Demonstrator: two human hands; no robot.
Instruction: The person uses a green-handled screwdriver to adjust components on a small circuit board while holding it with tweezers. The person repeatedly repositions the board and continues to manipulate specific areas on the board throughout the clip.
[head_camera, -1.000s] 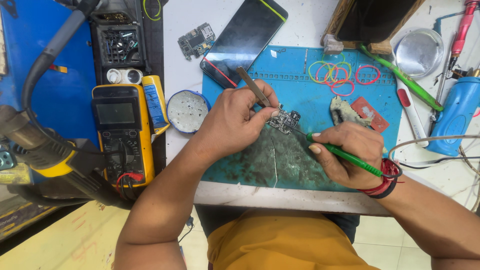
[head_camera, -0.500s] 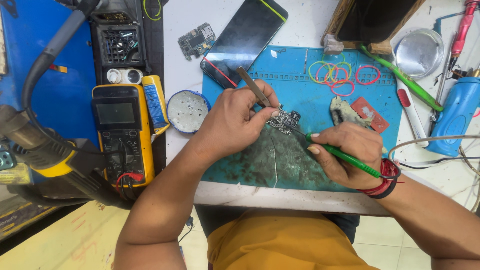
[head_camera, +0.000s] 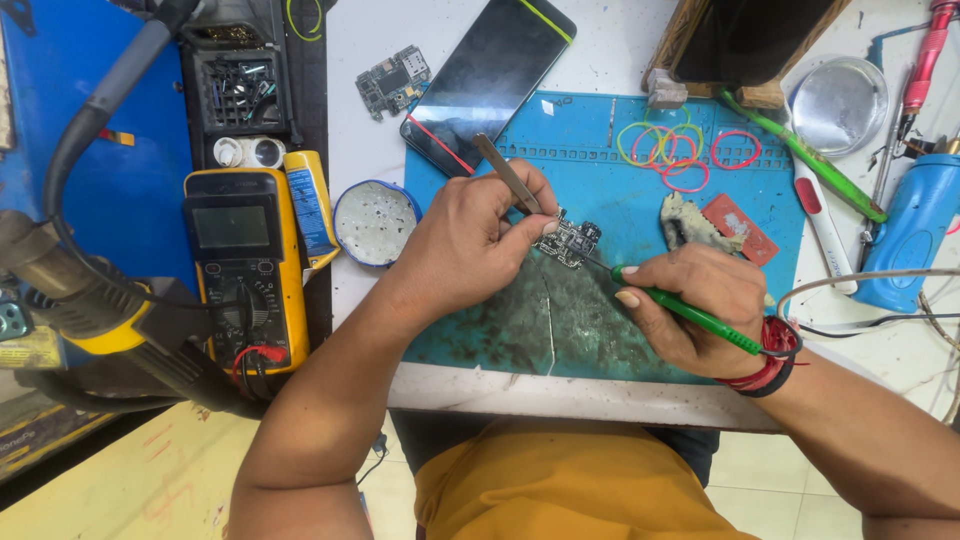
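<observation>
the small circuit board (head_camera: 568, 240) lies on the blue work mat (head_camera: 600, 170), near its middle, just above the worn, scorched patch. the left hand (head_camera: 470, 245) has its fingers pinched together on a pair of metal tweezers (head_camera: 507, 174), whose tips come down at the board's left edge. the right hand (head_camera: 695, 300) is closed around a green-handled tool (head_camera: 690, 312), held like a pen, its thin point touching the board's right side.

around them it is crowded. a dark phone (head_camera: 490, 70) lies tilted across the mat's top left corner, with a second bare circuit board (head_camera: 392, 80) beside it on the white table. coloured rubber bands (head_camera: 680, 150) are scattered on the mat's upper right, and a grey lump (head_camera: 688, 222) and a red card (head_camera: 738, 228) sit just above the right hand. a yellow multimeter (head_camera: 240, 265) stands off to the left, and a blue bottle (head_camera: 910, 235) at the far right. nothing lies between the hands and the board.

compared with half a second ago, both hands and the board sit just as they did; i see no shift.

as for containers: a small round tin (head_camera: 375, 222) left of the mat holds a pale, speckled paste, and a shiny metal dish (head_camera: 838, 105) at the upper right looks bare inside.
</observation>
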